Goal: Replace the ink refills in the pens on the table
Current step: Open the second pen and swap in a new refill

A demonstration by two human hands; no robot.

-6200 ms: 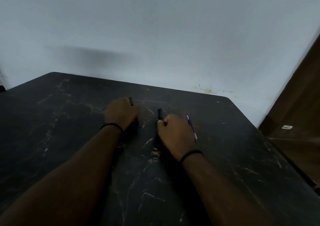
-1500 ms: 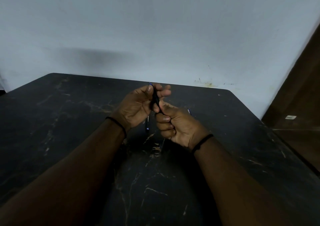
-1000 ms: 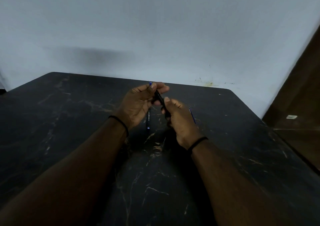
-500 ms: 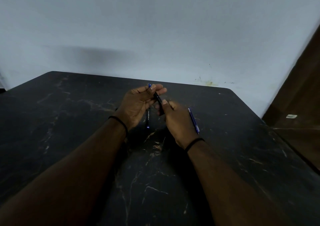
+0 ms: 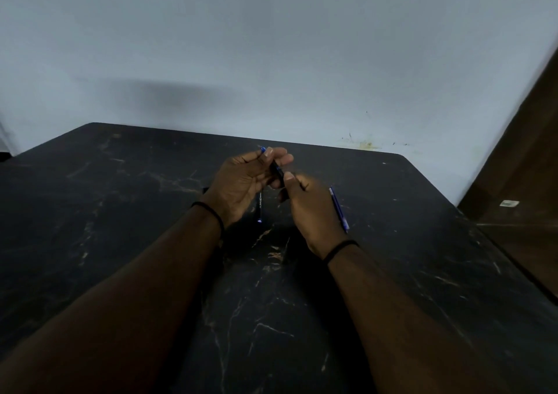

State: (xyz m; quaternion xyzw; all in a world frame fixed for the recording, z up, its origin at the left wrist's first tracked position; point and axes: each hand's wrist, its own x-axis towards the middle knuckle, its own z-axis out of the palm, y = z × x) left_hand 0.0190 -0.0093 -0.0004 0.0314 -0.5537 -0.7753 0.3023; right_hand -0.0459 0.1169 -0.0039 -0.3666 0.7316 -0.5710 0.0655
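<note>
Above table (image 5: 120, 200), both hands pinch dark pen (image 5: 278, 170), tip angled up-left.

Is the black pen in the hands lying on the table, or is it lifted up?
Lifted. The left hand and right hand pinch the black pen above the table, which it does not touch.

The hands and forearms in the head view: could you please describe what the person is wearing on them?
Both forearms are bare, with no sleeves in view. The left hand has a thin black band around its wrist, and the right hand has a similar thin black band. No gloves or rings are visible.
</note>
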